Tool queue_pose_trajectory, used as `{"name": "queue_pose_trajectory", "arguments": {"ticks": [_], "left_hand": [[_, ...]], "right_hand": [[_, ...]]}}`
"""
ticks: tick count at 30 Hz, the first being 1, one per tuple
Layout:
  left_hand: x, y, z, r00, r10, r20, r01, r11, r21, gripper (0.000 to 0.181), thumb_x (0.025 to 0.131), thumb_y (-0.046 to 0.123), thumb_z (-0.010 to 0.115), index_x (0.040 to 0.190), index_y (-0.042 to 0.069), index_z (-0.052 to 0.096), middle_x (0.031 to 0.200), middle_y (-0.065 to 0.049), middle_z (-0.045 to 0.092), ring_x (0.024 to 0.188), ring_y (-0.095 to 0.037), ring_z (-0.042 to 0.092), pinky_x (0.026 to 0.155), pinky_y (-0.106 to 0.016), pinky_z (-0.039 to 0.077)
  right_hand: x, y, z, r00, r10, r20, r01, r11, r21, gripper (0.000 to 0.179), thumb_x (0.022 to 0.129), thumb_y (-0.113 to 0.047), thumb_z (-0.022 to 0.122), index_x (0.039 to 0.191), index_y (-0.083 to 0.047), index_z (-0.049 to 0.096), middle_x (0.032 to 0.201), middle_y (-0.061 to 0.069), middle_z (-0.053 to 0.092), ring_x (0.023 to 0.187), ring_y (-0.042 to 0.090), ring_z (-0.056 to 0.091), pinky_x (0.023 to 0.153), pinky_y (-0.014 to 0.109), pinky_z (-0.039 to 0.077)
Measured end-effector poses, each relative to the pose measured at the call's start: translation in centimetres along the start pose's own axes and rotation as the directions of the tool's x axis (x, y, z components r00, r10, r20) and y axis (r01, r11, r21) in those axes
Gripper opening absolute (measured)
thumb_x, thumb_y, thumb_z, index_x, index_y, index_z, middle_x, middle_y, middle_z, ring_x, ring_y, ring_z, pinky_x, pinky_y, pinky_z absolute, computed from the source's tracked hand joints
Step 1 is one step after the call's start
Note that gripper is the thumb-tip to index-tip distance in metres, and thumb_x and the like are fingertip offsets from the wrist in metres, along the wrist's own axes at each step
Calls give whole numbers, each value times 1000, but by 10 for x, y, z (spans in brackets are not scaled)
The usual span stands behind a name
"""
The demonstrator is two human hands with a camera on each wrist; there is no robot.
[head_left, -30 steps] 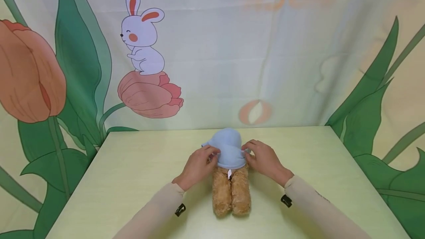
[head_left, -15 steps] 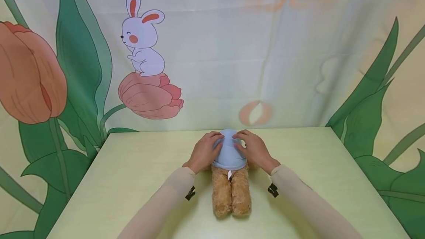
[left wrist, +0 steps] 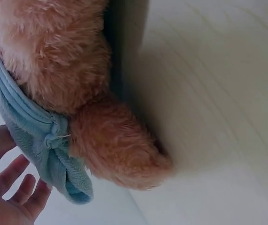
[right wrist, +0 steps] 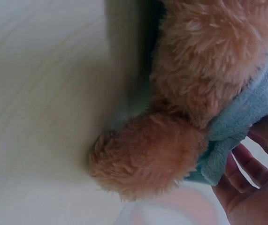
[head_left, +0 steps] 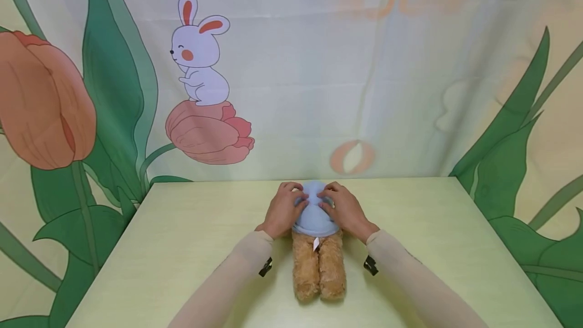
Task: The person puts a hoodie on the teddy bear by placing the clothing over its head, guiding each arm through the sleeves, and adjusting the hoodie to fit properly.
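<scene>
Brown plush (head_left: 332,267) — lying, blue cloth (head_left: 314,220) atop

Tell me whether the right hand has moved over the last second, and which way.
Yes: in the head view, against the table's back edge, the right hand has moved leftward and closer to that edge.

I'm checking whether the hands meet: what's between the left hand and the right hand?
The blue cloth on the toy shows between the left hand and the right hand, which stay apart in the head view.
</scene>
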State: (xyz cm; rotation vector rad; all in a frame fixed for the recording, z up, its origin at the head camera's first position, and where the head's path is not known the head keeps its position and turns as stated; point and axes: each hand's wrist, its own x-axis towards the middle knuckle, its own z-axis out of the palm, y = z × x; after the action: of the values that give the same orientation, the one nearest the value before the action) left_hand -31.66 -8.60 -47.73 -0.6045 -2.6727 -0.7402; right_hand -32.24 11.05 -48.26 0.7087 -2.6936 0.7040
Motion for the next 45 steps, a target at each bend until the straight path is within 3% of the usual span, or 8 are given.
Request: {"name": "queue_pose_trajectory", "arguments": {"ticks": [8,15,23,29,34,38,41,45], "left_hand": [[-2,4,4,999,8,-47,-4,996,88,12,90,21,72,97,13,77,106,-2,69,100,-20,64,85,-37,54],[-4,4,8,998,2,-57,5,993,116,27,90,21,73,116,15,70,101,1,69,93,-18,63,78,-36,55],[-6,2,10,994,61,-86,-48,988,145,19,89,19,73,106,15,78,91,1,58,83,-15,52,69,-30,51],[-7,1,10,994,70,-82,-62,993,104,11,88,17,74,96,12,79,113,-1,67,107,-20,61,86,-34,55],[-7,1,9,996,40,-80,-34,997,70,11,87,16,75,97,13,73,107,-3,73,99,-22,68,83,-39,55],[-6,1,8,998,12,-69,-7,998,68,25,88,17,75,112,13,68,101,-3,70,94,-20,65,79,-39,55],[-7,1,9,998,26,-49,-20,995,102,31,90,17,72,120,11,68,101,-2,66,93,-19,60,79,-36,54],[-8,0,11,998,47,-53,-41,993,110,21,90,16,72,110,12,74,91,-1,57,85,-17,53,72,-32,52]], "right_hand": [[0,0,0,1000,10,-15,-9,1000,6,17,91,-19,70,107,-13,71,114,5,68,104,24,63,87,41,53],[1,-1,-2,999,13,43,-11,998,-56,44,93,-21,68,135,-12,58,118,7,67,108,25,63,90,42,53],[0,-1,1,999,-51,2,51,995,-86,24,92,-18,70,115,-12,70,114,6,64,105,25,60,87,39,53],[0,2,4,997,-75,-35,73,994,-75,13,89,-18,74,102,-15,71,115,6,61,107,27,59,87,41,53],[0,1,5,997,-60,-38,58,997,-55,22,89,-16,73,111,-13,67,113,5,67,105,26,61,90,41,52],[0,-2,5,998,-52,-26,49,996,-80,34,91,-16,71,123,-9,64,116,8,68,107,26,60,92,41,52],[-1,-4,4,998,-66,-17,64,991,-114,34,91,-17,70,124,-9,66,115,9,67,106,27,60,91,41,52],[-1,-5,3,996,-91,-27,87,988,-126,25,90,-15,72,114,-9,70,108,8,66,100,26,60,88,40,53]]}}
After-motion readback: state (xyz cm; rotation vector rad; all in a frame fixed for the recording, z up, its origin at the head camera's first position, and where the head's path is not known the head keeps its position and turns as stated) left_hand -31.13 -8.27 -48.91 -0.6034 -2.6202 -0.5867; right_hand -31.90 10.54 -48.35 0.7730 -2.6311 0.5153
